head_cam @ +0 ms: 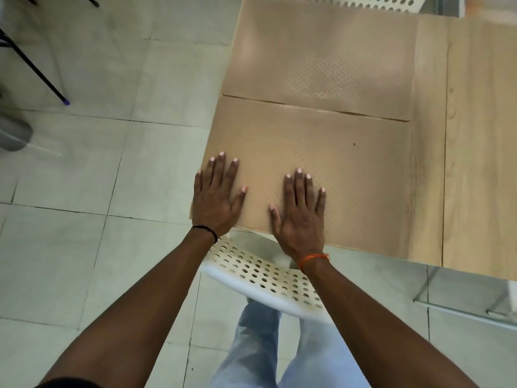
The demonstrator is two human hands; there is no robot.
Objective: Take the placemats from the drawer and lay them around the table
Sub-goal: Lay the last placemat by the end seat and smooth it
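Placemats first: your near tan rectangular textured placemat (321, 169) lies flat at the table's near left corner, its left and near edges running along the table edges. A second tan rectangular placemat with a fine dotted pattern (321, 57) lies just beyond it; their edges meet or slightly overlap along a thin seam, can't tell which.

Your left hand (216, 197) rests palm down on the near mat's left edge, fingers straight and spread wide, holding nothing. Your right hand (302, 217) rests palm down on the same mat near its front edge, fingers straight and slightly spread, holding nothing. A thin black band (207, 231) sits on your left wrist and an orange thread (313, 259) on your right.

Both mats sit on a light wood-grain table (475, 135), with bare wood showing to the right of them. A white perforated plastic chair (265, 278) is tucked at the near edge, under your forearms. Another white perforated chair back (363, 2) shows at the far side.

Your light blue trouser legs (265, 354) stand behind the near chair. The floor is pale grey-green square tiles (98, 191). Thin black metal legs (36, 71) and a blurred grey object (14, 135) sit at far left.
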